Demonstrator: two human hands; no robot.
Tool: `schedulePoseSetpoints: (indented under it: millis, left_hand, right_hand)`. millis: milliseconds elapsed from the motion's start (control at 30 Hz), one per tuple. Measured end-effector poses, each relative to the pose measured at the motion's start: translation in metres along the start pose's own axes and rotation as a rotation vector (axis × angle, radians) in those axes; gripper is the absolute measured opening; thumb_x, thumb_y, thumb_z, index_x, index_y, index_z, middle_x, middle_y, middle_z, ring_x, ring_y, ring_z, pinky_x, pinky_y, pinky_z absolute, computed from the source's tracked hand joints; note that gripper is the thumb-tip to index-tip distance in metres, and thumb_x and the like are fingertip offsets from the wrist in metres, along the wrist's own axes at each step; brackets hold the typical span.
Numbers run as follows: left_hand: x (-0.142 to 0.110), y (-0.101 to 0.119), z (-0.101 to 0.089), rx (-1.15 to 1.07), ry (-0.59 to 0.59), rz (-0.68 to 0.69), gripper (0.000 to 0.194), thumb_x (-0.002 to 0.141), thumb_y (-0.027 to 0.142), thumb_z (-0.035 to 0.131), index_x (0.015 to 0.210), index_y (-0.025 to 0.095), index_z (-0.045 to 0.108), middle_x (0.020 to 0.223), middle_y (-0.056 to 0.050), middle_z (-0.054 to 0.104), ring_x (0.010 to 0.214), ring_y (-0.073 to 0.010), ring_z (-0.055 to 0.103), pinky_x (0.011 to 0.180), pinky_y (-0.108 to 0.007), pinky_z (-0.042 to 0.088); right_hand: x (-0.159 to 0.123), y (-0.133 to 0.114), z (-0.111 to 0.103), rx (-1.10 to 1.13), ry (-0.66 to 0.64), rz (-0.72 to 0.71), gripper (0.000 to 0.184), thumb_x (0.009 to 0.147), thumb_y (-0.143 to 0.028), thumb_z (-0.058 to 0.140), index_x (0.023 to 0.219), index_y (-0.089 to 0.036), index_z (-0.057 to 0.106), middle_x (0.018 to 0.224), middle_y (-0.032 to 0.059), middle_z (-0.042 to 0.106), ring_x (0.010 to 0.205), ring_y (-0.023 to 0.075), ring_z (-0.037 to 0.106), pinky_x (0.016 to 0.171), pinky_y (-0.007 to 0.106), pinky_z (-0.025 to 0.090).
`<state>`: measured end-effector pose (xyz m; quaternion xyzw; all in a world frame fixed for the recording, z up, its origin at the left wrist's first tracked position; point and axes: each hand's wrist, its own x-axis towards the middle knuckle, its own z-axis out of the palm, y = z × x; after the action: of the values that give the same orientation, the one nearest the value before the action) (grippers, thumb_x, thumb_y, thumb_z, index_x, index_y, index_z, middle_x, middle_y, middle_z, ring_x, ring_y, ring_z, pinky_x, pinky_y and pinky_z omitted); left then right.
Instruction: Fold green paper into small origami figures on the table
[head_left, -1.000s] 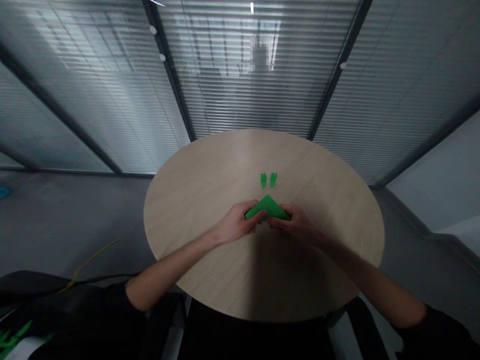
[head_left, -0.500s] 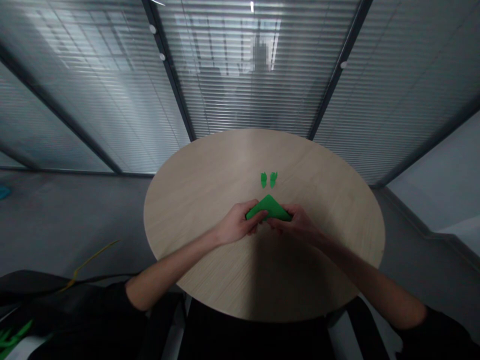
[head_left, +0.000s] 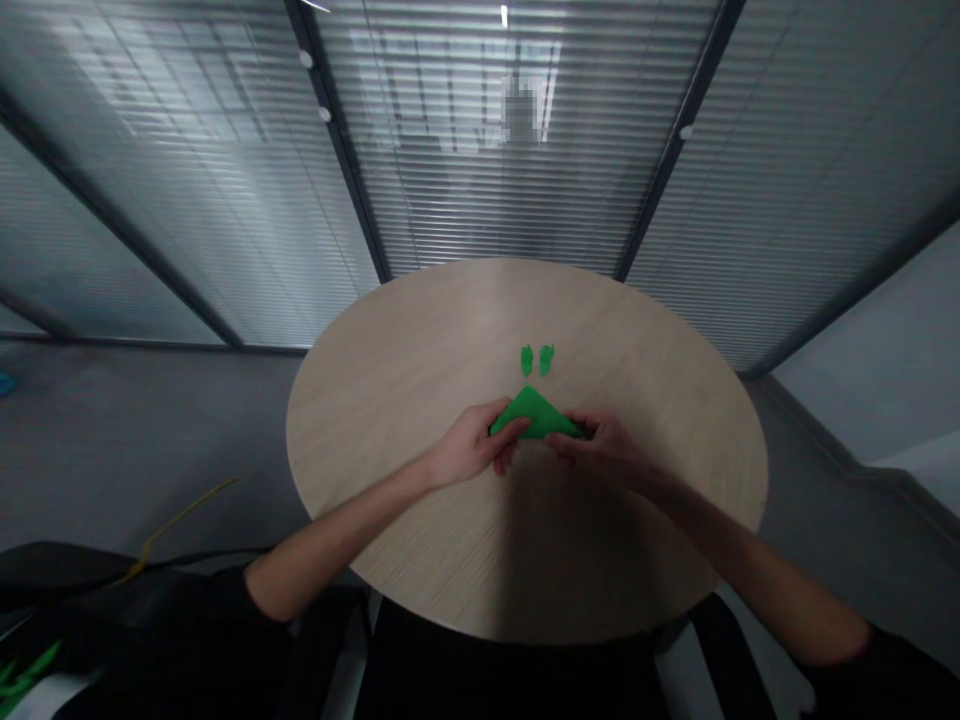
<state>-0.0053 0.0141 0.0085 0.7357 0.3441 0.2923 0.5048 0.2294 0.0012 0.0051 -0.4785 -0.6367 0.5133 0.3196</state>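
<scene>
Green origami paper (head_left: pixel 535 415), folded into a triangle with its point aimed away from the person, sits between the 2 hands. The left hand (head_left: pixel 469 447) has its fingers (head_left: pixel 511 428) closed over the triangle's left corner, and the right hand (head_left: pixel 604 452) has its fingers (head_left: pixel 571 440) clamped on the right corner. Whether the paper touches the surface beneath cannot be told. Just beyond the fingers, past the triangle's point, 2 small green paper pieces (head_left: pixel 527 360) lie side by side on the pale wood-grain round bench (head_left: pixel 390 400). Behind the fingers, the forearms (head_left: pixel 337 540) run back to black sleeves (head_left: pixel 892 685). Farther from the fingers, at the lower left, a yellow cable (head_left: pixel 180 525) trails over the grey floor (head_left: pixel 150 450), and a green object (head_left: pixel 22 665) shows in the corner. Farthest off, beyond the bench, stands a glass partition (head_left: pixel 465 150) with slatted blinds.
</scene>
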Motion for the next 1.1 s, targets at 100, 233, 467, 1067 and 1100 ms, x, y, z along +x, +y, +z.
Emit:
schedulePoseSetpoints:
  millis: [100, 233, 467, 1067, 1100]
  left_hand:
    - [0.002, -0.005, -0.006, -0.032, 0.052, -0.013, 0.034, 0.102, 0.049, 0.050, 0.089, 0.017, 0.052, 0.059, 0.004, 0.062, 0.048, -0.0101, 0.061, 0.049, -0.019, 0.047]
    - [0.005, -0.011, -0.010, -0.091, 0.077, -0.021, 0.035, 0.100, 0.051, 0.052, 0.090, 0.018, 0.051, 0.058, 0.004, 0.061, 0.046, -0.0107, 0.061, 0.046, -0.019, 0.047]
    - [0.005, -0.011, -0.004, -0.075, 0.011, -0.047, 0.036, 0.101, 0.051, 0.051, 0.086, 0.018, 0.051, 0.060, 0.003, 0.061, 0.048, -0.0110, 0.062, 0.046, -0.019, 0.048]
    - [0.005, -0.006, 0.001, -0.133, -0.037, -0.127, 0.031, 0.094, 0.046, 0.064, 0.094, 0.015, 0.058, 0.063, 0.003, 0.061, 0.050, -0.0110, 0.062, 0.045, -0.019, 0.051]
    - [0.005, -0.004, 0.001, -0.142, -0.035, -0.139, 0.030, 0.092, 0.043, 0.066, 0.096, 0.015, 0.059, 0.064, 0.003, 0.061, 0.050, -0.0109, 0.062, 0.045, -0.019, 0.051]
  right_hand:
    - [-0.001, 0.003, -0.012, 0.053, 0.063, 0.030, 0.034, 0.072, -0.048, 0.077, 0.071, -0.016, 0.064, 0.061, -0.0016, 0.058, 0.052, 0.0102, 0.054, 0.049, 0.023, 0.043]
    - [0.000, 0.009, -0.029, 0.097, 0.139, 0.046, 0.032, 0.072, -0.047, 0.076, 0.071, -0.017, 0.064, 0.061, -0.0013, 0.059, 0.053, 0.0108, 0.056, 0.053, 0.024, 0.047]
    - [0.007, 0.000, -0.015, 0.064, 0.004, 0.025, 0.045, 0.081, -0.052, 0.071, 0.108, -0.017, 0.067, 0.085, 0.0033, 0.067, 0.061, 0.0127, 0.061, 0.055, 0.025, 0.048]
    - [0.007, -0.002, 0.009, -0.038, -0.058, 0.008, 0.037, 0.079, -0.051, 0.071, 0.072, -0.016, 0.063, 0.059, -0.0012, 0.057, 0.051, 0.0098, 0.048, 0.047, 0.023, 0.034]
    - [0.006, -0.002, 0.009, -0.035, -0.046, 0.008, 0.036, 0.079, -0.051, 0.071, 0.073, -0.016, 0.063, 0.059, -0.0011, 0.057, 0.051, 0.0099, 0.048, 0.047, 0.023, 0.034]
